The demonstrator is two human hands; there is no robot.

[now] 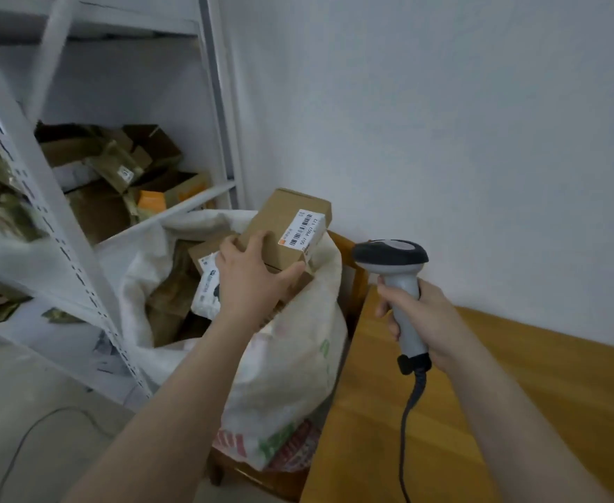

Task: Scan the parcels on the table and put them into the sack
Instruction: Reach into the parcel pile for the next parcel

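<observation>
My left hand [252, 275] grips the near end of a brown cardboard parcel [283, 223] with a white barcode label, over the right side of the sack's mouth. The white woven sack [291, 361] stands open on a wooden chair beside the table, with several cardboard and white plastic parcels [207, 288] inside. My right hand [421, 314] grips the handle of a grey barcode scanner [394, 263] above the table's left edge, its dark head pointing left toward the parcel. The scanner's cable hangs down over the wooden table [516, 412].
A white metal shelving rack [80, 270] stands left of the sack, its shelves piled with cardboard boxes [116, 168]. A white wall lies behind the table. A thin cable [36, 430] lies on the grey floor at the lower left.
</observation>
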